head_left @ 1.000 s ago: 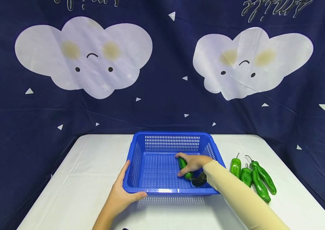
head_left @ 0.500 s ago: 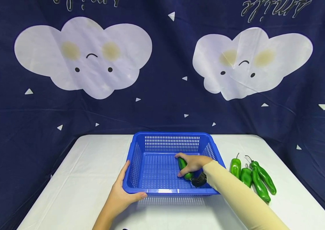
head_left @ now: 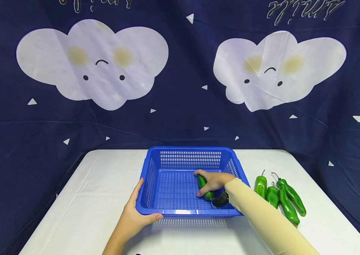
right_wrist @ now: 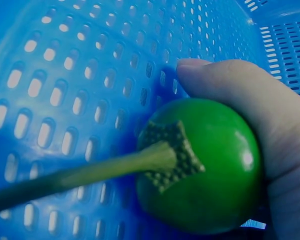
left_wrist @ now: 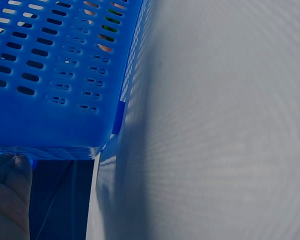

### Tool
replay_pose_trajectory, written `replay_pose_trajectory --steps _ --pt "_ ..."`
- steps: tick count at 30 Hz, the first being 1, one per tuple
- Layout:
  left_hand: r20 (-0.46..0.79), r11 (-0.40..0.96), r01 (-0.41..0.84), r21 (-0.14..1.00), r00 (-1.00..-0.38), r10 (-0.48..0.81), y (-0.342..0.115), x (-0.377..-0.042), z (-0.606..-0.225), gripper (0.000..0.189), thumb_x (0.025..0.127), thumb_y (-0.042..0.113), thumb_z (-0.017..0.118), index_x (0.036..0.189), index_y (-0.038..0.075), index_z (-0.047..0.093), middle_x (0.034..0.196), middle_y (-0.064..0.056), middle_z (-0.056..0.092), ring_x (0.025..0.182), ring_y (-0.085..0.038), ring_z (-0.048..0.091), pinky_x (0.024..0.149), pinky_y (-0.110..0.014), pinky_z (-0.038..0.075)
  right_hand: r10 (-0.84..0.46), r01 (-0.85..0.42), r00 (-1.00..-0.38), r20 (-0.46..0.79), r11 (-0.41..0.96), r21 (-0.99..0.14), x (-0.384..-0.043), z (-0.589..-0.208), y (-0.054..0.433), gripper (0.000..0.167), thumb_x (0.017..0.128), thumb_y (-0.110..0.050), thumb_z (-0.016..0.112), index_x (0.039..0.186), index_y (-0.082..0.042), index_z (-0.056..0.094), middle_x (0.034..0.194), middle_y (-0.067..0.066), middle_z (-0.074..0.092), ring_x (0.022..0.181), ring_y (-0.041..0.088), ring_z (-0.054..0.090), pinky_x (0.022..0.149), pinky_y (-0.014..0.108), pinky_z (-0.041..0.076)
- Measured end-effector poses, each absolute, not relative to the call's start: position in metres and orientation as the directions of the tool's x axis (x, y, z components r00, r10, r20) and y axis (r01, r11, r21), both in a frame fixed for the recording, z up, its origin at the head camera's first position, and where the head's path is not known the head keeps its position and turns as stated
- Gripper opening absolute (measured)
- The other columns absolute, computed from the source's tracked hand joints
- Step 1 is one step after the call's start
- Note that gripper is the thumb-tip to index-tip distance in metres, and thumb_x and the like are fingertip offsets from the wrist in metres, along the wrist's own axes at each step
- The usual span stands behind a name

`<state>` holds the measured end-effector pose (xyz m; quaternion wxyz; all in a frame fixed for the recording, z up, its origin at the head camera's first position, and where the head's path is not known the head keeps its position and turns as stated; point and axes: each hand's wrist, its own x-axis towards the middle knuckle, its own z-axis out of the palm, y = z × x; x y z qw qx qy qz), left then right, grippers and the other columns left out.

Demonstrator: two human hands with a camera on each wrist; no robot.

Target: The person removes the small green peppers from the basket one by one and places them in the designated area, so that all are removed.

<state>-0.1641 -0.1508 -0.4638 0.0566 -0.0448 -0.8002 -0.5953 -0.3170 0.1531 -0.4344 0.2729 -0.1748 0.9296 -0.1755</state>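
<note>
A blue plastic basket (head_left: 180, 212) with slotted walls sits at the middle of the white table. My left hand (head_left: 131, 216) holds its near left corner, thumb along the front rim and fingers against the left side. Inside the basket, on the right, my right hand (head_left: 215, 181) grips a green pepper (head_left: 201, 181) with thumb and fingers on either side. In the right wrist view the pepper's stem end (right_wrist: 205, 165) faces the camera, its long stem pointing left, close over the slotted basket floor. The left wrist view shows the basket's outer wall (left_wrist: 55, 120) near the left hand.
Several more green peppers (head_left: 288, 209) lie bunched on the table to the right of the basket, beside the right sleeve (head_left: 263, 216). A dark blue curtain (head_left: 186, 124) with white clouds hangs behind the table (head_left: 81, 198). A black device (head_left: 220, 199) sits at the right wrist.
</note>
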Motion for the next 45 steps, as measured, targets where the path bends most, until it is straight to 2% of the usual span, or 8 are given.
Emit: replay_pose_trajectory --steps 13,21,28,37,45 --pt "0.131 0.283 0.124 0.951 -0.991 -0.005 -0.15 -0.166 -0.465 0.127 0.061 0.021 0.096 0.16 0.027 0.016 0.163 -0.016 0.025 0.146 -0.041 0.032 0.115 -0.062 0.031 -0.42 -0.242 -0.789 -0.448 0.883 -0.401 -0.315 -0.432 0.154 0.092 0.072 -0.054 0.082 0.148 -0.039 0.033 0.109 0.005 0.056 0.097 0.023 0.055 0.086 0.044 0.047" --pt "0.122 0.272 0.116 0.955 -0.993 -0.005 -0.15 -0.167 -0.466 0.127 0.061 0.021 0.096 0.159 0.03 0.016 0.164 -0.014 0.024 0.147 -0.04 0.03 0.116 -0.062 0.029 -0.483 -0.274 -0.786 -0.384 0.831 -0.484 -0.311 -0.423 0.151 0.092 0.073 -0.049 0.083 0.149 -0.034 0.033 0.104 0.004 0.058 0.092 0.02 0.057 0.082 0.041 0.05" --pt "0.136 0.268 0.131 0.955 -0.991 -0.001 -0.149 -0.166 -0.467 0.127 0.06 0.02 0.096 0.159 0.029 0.016 0.164 -0.014 0.024 0.147 -0.039 0.031 0.116 -0.061 0.03 -0.514 -0.284 -0.784 -0.348 0.796 -0.535 -0.31 -0.415 0.148 0.094 0.076 -0.043 0.083 0.152 -0.031 0.03 0.107 0.004 0.057 0.092 0.019 0.058 0.082 0.038 0.051" --pt "0.123 0.277 0.116 0.954 -0.992 -0.008 -0.151 -0.166 -0.467 0.127 0.06 0.021 0.096 0.159 0.03 0.017 0.164 -0.015 0.024 0.146 -0.04 0.032 0.116 -0.061 0.031 -0.563 -0.304 -0.775 -0.287 0.731 -0.611 -0.313 -0.378 0.139 0.097 0.077 -0.042 0.083 0.154 -0.033 0.025 0.123 0.009 0.052 0.098 0.021 0.059 0.084 0.035 0.055" --pt "0.127 0.271 0.12 0.955 -0.992 -0.01 -0.151 -0.167 -0.468 0.128 0.06 0.02 0.096 0.159 0.028 0.016 0.163 -0.016 0.024 0.146 -0.04 0.032 0.115 -0.06 0.031 -0.613 -0.349 -0.758 -0.224 0.67 -0.655 -0.315 -0.343 0.133 0.098 0.078 -0.044 0.082 0.154 -0.033 0.021 0.122 0.01 0.052 0.1 0.023 0.06 0.081 0.033 0.057"
